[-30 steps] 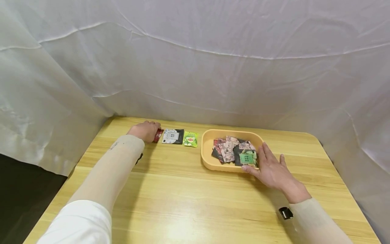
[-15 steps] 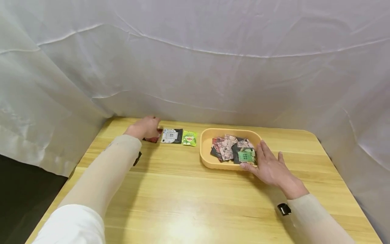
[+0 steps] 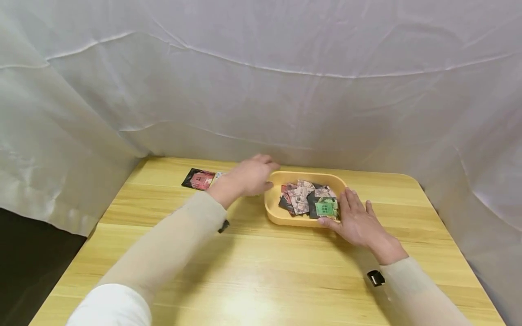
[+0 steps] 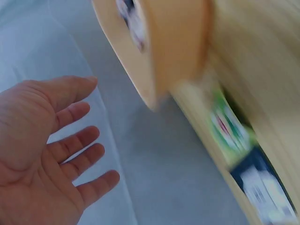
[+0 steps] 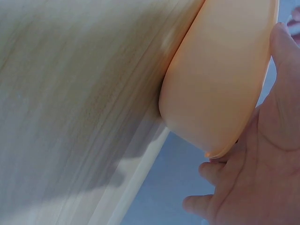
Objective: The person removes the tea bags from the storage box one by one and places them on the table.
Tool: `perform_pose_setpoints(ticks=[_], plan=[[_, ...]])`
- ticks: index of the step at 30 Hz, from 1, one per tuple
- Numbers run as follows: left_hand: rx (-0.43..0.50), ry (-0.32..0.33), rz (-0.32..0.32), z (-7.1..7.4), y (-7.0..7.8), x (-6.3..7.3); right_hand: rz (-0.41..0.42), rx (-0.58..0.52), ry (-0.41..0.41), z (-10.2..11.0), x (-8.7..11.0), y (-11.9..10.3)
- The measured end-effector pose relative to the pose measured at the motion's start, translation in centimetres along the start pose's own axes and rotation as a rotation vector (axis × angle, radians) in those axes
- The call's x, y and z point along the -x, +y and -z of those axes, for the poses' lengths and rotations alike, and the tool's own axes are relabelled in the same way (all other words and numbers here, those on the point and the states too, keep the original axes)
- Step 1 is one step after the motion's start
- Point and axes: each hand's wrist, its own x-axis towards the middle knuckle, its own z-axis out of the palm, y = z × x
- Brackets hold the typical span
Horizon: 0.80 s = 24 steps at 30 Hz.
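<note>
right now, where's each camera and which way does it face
Head: on the head, facing forward and down at the table, tray and packets; left hand, right hand and forearms show.
Left wrist: worn there, facing the tray, a green packet and cloth; the left hand's palm shows.
Right wrist: worn there, facing the tray's outer wall; right hand shows against it.
Head and left wrist share the tray and left hand.

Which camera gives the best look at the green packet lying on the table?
The left wrist view: the green packet shows there unobstructed, though blurred, beside a dark-and-white packet. In the head view the left hand hides it, leaving at most a sliver. The right wrist view does not show it.
</note>
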Motion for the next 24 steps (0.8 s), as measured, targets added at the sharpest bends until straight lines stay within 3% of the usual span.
perform_pose_setpoints(ticks=[5, 13, 18, 24], plan=[[-0.047, -0.038, -0.146, -1.4, 4.8, -2.5, -0.002, 0.000, -0.004, 0.1, 0.0, 0.2], [-0.135, -0.124, -0.238, -5.2, 9.9, -6.3, -0.001, -0.010, -0.020, 0.0, -0.1, 0.6], [-0.182, -0.233, -0.225, -5.9, 10.9, -7.1, -0.003, -0.012, -0.026, -0.2, -0.1, 0.6], [-0.188, -0.326, -0.160, -5.6, 10.3, -6.5, -0.005, -0.015, -0.023, 0.0, -0.1, 0.7]])
